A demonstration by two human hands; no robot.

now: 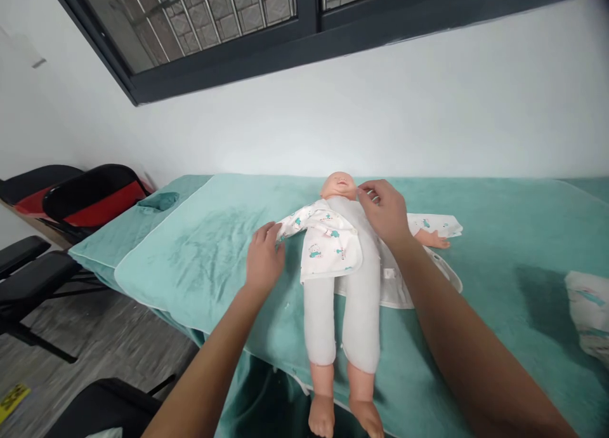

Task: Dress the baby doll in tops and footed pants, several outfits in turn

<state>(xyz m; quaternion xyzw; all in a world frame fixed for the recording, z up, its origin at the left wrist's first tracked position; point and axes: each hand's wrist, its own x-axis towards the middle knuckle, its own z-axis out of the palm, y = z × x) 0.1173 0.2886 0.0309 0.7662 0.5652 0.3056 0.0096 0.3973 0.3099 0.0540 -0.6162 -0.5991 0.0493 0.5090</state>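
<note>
A baby doll (362, 254) with a white cloth body lies on its back, head toward the wall, feet over the bed's near edge. A white printed baby shirt (328, 244) covers its chest on the left side. The shirt's other half is spread under the doll on the right, where a doll hand (432, 238) comes out of the sleeve (435, 223). My left hand (265, 257) closes around the end of the left sleeve; the doll's hand there is hidden. Beside the doll's cheek and shoulder, my right hand (386, 211) has thumb and fingertips brought together. Whatever they pinch cannot be made out.
A green plush cover (190, 235) lies over the bed. At the right edge is a folded white printed cloth item (590, 311). Black and red folding chairs (95, 200) stand at the left, with another black chair (111, 406) near the front. A window (214, 19) is above the wall.
</note>
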